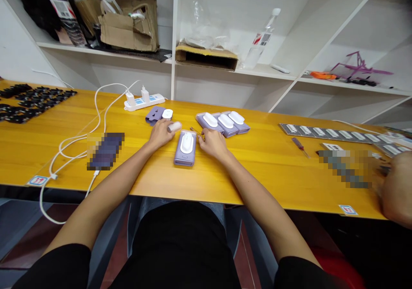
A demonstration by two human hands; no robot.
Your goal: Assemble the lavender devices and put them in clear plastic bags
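Observation:
On the table in front of me stands a purple box-like case [184,157] with a white oval piece [187,143] on its top. My left hand [160,135] is closed around a small pale cylinder [174,127], just left of the case. To the right, my right hand [214,143] has its fingers pinched at the end of a thin brownish chain-like piece [195,130], too small to identify. Behind that hand sit three similar purple cases [228,131] with white oval tops. Beyond my left hand lie a flat purple piece [156,115] and a white socket-like piece [167,114].
A white power strip [144,101] with cables stands at the back. A phone [107,150] lies at left, with black parts [35,100] beyond. At right are a screwdriver [300,147], a long tray of white pieces [331,133] and another person's head [399,189]. Shelves rise behind.

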